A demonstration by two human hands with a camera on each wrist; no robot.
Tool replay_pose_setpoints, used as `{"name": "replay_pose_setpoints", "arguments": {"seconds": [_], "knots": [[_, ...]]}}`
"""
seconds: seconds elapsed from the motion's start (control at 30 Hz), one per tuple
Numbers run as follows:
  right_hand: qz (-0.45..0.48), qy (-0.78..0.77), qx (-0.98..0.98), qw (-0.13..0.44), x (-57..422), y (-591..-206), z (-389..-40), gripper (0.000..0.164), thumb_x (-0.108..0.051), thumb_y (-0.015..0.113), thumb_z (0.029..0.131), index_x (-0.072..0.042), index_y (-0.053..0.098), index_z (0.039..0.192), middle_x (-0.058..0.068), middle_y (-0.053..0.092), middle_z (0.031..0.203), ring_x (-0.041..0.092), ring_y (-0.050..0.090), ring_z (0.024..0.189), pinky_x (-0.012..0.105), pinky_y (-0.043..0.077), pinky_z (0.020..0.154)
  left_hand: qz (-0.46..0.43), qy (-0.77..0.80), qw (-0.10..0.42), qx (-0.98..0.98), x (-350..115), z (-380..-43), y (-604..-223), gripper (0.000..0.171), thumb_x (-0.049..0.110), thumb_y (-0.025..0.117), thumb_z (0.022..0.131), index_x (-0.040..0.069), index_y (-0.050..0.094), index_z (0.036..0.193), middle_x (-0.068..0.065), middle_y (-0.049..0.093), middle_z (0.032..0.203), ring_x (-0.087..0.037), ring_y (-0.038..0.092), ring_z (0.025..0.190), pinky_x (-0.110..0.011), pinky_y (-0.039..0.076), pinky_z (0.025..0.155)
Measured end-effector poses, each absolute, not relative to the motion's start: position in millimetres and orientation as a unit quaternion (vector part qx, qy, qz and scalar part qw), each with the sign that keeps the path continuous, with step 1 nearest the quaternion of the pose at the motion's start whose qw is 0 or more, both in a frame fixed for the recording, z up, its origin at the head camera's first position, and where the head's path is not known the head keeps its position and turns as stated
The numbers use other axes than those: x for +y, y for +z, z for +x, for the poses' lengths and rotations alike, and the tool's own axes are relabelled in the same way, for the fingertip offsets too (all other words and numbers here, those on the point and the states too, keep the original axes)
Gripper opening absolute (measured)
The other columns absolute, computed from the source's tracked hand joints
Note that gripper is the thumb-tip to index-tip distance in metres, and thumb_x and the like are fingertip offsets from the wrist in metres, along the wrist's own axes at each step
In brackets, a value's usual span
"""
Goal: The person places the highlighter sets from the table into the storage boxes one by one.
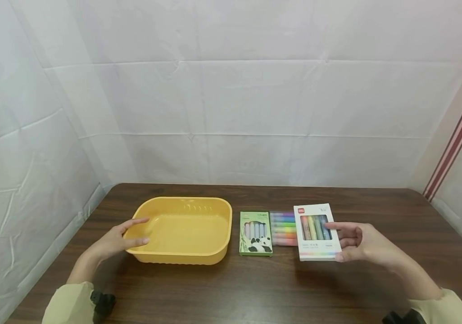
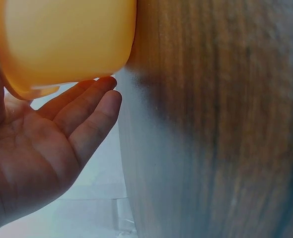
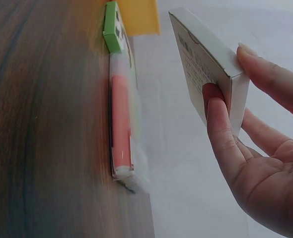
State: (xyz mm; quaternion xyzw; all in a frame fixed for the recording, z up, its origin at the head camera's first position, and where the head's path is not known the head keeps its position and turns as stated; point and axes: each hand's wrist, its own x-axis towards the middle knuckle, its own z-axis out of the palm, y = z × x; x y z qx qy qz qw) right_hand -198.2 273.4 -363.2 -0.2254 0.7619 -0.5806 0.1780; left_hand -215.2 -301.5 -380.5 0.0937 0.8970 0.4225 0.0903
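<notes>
Where my right hand (image 1: 364, 245) works: I pinch the white box (image 1: 314, 231) by its 3 o'clock edge, one finger lying across the front and, as the right wrist view shows, fingertips against the printed back.
White box: held up off the desk (image 1: 215, 292) and tilted, on the 3 o'clock side of the pen pack (image 1: 283, 229); its window shows a row of coloured sticks.
Left hand (image 1: 117, 238): spread at the 9 o'clock side of the yellow basket (image 1: 186, 258), index finger and thumb reaching over the rim to the inside, my other fingers fairly straight along the outside; how firmly they press I cannot tell.
Yellow basket: standing on the desk, toward 9 o'clock from the green box (image 1: 255, 231), with a gap between them.
Green box: lying flat between basket and pack, pens in its window, a panda printed at its 6 o'clock end.
Pen pack: lying flat at 3 o'clock from the green box; its pens lie crosswise, purple at 12 o'clock through to pink at 6.
Sleeves (image 1: 66, 303): pale yellow, a black device (image 1: 102, 303) at each wrist.
White cloth (image 1: 231, 99): hung beyond the desk at 12 o'clock, a red band (image 1: 459, 130) on it toward 2 o'clock.
</notes>
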Motion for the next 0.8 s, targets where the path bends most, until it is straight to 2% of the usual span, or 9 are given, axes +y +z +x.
{"name": "replay_pose_setpoints", "arguments": {"seconds": [0.3,0.8], "knots": [[-0.218,-0.566,0.779,0.158,262,-358,-201,0.071,-0.002,0.073,0.073,0.011,0.037,0.132,0.018,0.061,0.101,0.019,0.062,0.087,0.033,0.053,0.069,0.084,0.424,0.092,0.897,-302,-214,-380,0.069,0.029,0.067,0.082,0.003,0.036,0.138,-0.036,0.021,0.14,-0.052,0.019,0.127,-0.063,0.028,0.094],[-0.237,-0.587,0.758,0.155,244,-354,-204,0.071,0.002,0.073,0.071,0.013,0.037,0.131,0.016,0.062,0.101,0.017,0.063,0.087,0.031,0.053,0.07,0.084,0.425,0.091,0.897,-302,-216,-382,0.068,0.028,0.067,0.082,0.003,0.037,0.138,-0.036,0.021,0.14,-0.052,0.019,0.127,-0.063,0.028,0.094]]}}
